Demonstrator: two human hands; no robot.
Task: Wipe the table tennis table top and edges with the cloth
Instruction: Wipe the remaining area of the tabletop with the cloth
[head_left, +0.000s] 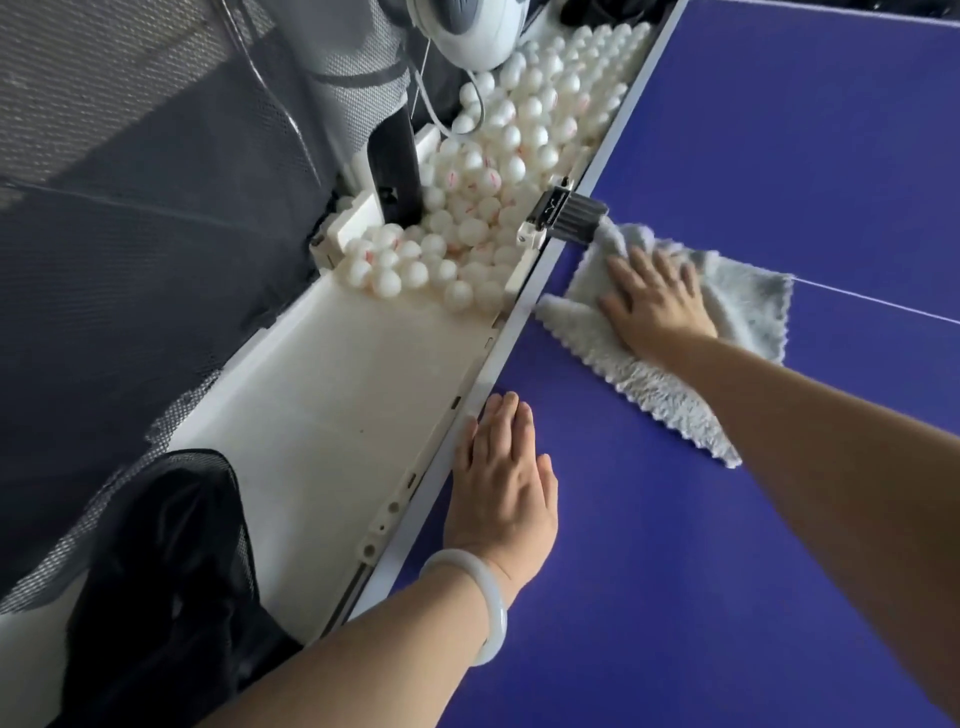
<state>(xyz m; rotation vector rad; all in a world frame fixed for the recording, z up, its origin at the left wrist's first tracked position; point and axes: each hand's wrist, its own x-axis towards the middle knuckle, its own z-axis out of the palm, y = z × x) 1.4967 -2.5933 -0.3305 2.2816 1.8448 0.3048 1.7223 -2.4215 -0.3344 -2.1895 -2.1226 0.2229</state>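
Nearest us, our left hand (501, 483) lies flat, fingers straight, on the blue desk (649, 571) beside its white edge (426, 512). Farther along that edge, our right hand (657, 301) presses flat on the grey cloth (592, 338) — one corner touches the edge, just short of the black clamp (571, 218).

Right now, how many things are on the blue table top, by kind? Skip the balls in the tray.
Hands: 2, left hand flat on the table, right hand pressing on the cloth
Cloth: 1
Clamp: 1, black, on the table's edge
Total: 4
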